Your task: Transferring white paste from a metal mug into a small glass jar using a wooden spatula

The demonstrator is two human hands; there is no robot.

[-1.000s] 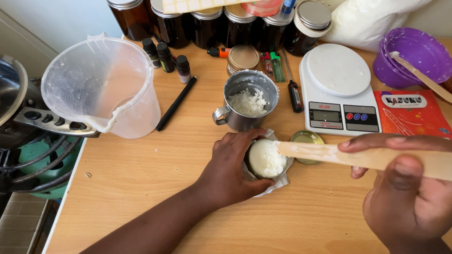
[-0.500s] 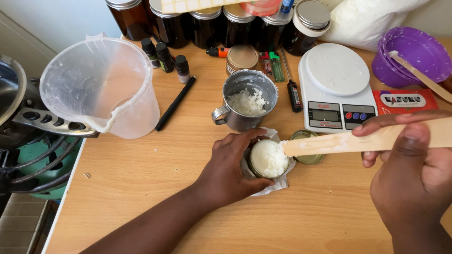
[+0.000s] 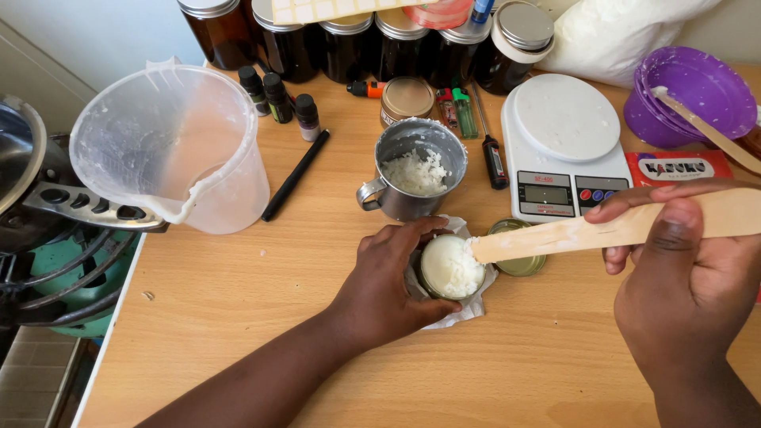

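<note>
My left hand wraps around a small round jar filled with white cream, which sits on a piece of white paper. My right hand grips a flat wooden stick; its white-smeared tip touches the cream at the jar's right rim. A gold lid lies just right of the jar, under the stick. A metal cup with white flakes stands right behind the jar.
A big plastic jug stands at left by a stove. A white kitchen scale, purple bowls with a stick, a red packet, dark jars, small bottles, a black pen and lighters fill the back.
My right hand has swung the stick's tip left and down onto the cream in the jar. My left hand has kept its hold on the jar.
</note>
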